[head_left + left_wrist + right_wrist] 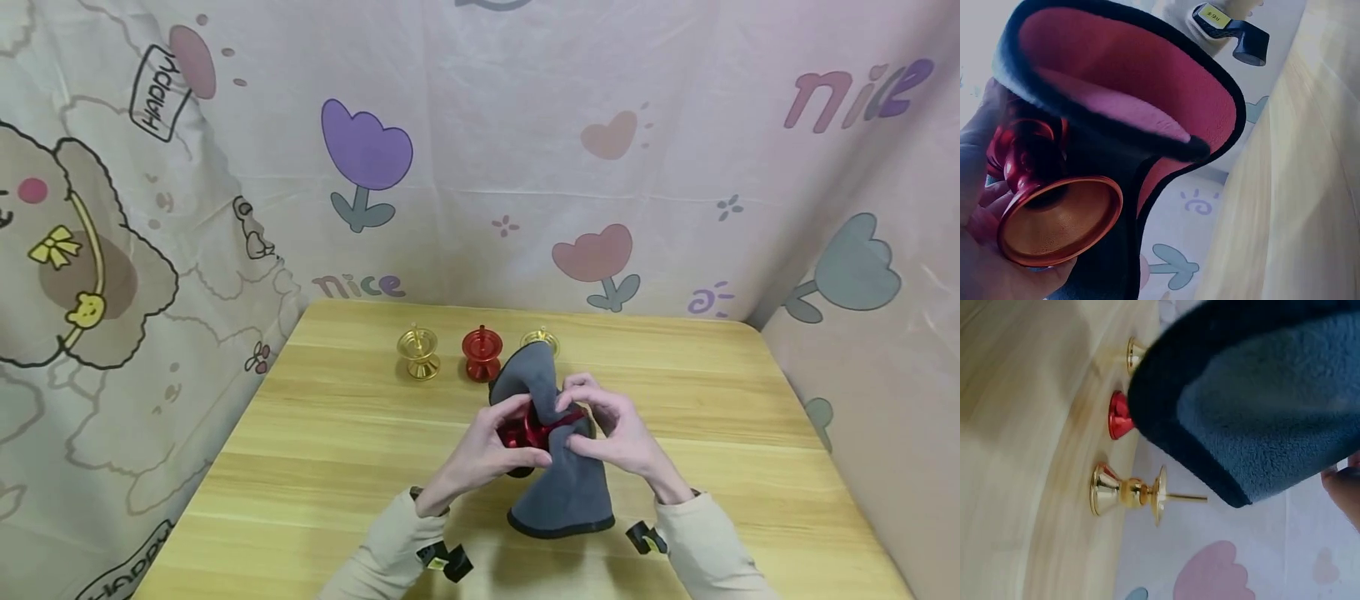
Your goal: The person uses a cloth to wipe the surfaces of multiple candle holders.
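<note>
The left hand [480,450] is the nearer one, curled about a glossy red metal candle holder [517,433] with its thumb on the near side and fingers on the far side; the holder lies just left of the right hand [618,425], raised above the middle of the pale wooden table [337,467]. Its long axis is tilted, the flared base turned to the left wrist camera and the stem running away from it into a fold of grey-blue soft cloth [566,492], which hides the upper end. The right hand, thumb and fingers bent close together, pinches that cloth beside the holder; whether its fingertips reach the metal I cannot tell. The cloth drapes between the hands, one wide lobe toward the table's near edge, with black binding and a pink face visible in the left wrist view. The holder has a rounded, shiny stem and a hollow, coppery-looking underside. Toward the table's far edge stand a shiny gold metal candle holder [420,354], an upright red candle holder [482,354] and a second gold candle holder [542,336], partly behind the cloth.
</note>
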{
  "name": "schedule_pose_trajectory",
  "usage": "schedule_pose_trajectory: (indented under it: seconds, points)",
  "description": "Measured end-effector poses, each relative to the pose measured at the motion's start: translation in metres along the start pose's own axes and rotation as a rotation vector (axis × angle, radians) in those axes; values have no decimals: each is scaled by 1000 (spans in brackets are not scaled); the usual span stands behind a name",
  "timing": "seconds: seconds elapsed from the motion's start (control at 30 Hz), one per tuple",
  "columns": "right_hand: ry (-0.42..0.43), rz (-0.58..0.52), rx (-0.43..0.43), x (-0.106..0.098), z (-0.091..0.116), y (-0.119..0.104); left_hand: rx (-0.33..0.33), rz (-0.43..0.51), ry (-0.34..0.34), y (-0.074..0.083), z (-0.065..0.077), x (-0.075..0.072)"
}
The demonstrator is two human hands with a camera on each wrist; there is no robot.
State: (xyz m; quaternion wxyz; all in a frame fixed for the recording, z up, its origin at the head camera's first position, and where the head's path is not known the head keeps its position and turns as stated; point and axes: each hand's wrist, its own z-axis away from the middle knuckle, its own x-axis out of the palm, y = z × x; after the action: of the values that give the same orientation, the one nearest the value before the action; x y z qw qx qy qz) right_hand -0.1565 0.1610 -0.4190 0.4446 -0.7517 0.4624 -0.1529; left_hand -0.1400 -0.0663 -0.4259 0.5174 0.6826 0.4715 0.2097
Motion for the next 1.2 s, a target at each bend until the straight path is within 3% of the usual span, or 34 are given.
schedule_pose_trajectory:
  seconds: [0.23, 0.53, 0.7, 0.77, 1.0, 1.1, 1.2]
  points:
    - [71, -136, 4, 3, 1, 0, -79, -11, -46, 6, -4, 1]
    - [79, -261, -134, -2, 0, -3, -96, 0, -67, 6, -2, -1]
    - [57, -282, -164, -6, -2, -7, -86, 29, -78, 4, -1, -3]
    - [54, -256, -154, -7, -2, -6, -72, 28, -65, 5, 0, -3]
    - [26, -87, 11, 0, 4, 0, -32, 9, -3, 8, 1, 4]
    - [70, -68, 28, 1, 6, 2, -9, -14, 49, 8, 1, 10]
    - [105, -98, 36, 2, 8, 3, 26, -98, 85, 7, 3, 14]
